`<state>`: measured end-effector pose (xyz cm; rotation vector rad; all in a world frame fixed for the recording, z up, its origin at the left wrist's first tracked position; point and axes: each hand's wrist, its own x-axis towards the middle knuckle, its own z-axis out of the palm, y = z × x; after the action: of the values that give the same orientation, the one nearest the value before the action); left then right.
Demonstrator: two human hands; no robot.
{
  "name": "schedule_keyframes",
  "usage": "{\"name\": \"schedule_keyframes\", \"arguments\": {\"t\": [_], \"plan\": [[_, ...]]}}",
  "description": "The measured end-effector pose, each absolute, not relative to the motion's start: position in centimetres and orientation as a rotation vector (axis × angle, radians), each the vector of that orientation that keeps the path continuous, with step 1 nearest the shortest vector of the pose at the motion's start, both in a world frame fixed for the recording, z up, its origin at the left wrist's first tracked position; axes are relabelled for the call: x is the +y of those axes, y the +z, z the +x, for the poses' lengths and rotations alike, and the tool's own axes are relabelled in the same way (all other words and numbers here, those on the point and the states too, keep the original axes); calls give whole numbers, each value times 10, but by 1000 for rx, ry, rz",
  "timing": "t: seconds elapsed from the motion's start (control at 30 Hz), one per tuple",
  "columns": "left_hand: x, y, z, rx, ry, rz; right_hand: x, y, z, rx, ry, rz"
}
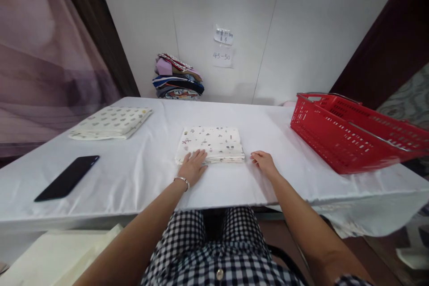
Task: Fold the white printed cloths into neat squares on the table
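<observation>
A folded white cloth (214, 140) with small printed figures lies in front of me on the white-covered table (214, 185). My left hand (193, 165), with a bracelet on its wrist, rests on the cloth's near left corner, fingers stretched out. Just off the near right corner, my right hand (264, 161) is over the tabletop with its fingers curled; it appears apart from the cloth. Whether anything sits between those fingertips I cannot make out.
Another folded cloth with grey spots (112, 121) lies at the back left. Nearer is a black phone (67, 178). To the right stands a red plastic basket (348, 138). Piled fabrics (178, 78) rise behind the table's far edge, beside paper notes (223, 56) on the wall.
</observation>
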<state>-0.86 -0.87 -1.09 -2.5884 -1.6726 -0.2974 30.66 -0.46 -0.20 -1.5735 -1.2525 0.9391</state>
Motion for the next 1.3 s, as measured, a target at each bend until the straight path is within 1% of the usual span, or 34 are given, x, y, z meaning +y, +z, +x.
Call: {"name": "schedule_keyframes", "arguments": {"t": [0.1, 0.27, 0.53, 0.77, 0.9, 1.1, 1.3], "plan": [[-8, -12, -9, -1670, -302, -2591, 8, 4, 294, -1316, 1026, -1633], [-9, -10, -8, -1691, -299, -2595, 23, 10, 278, -1403, 1021, -1827], [-9, -9, -6, -1725, -316, -2615, 22, 28, 273, -1418, 1047, -1843], [-9, -8, -5, -1728, -345, -2631, 20, 29, 273, -1384, 1141, -1972], [-10, -6, -5, -1734, -331, -2640, 23, 39, 272, -1354, 1200, -1960], [-10, -7, -4, -1726, -359, -2643, 28, 59, 264, -1305, 1239, -1824], [-10, -8, -4, -1713, -385, -2639, 22, 46, 263, -1260, 1335, -1947]]}}
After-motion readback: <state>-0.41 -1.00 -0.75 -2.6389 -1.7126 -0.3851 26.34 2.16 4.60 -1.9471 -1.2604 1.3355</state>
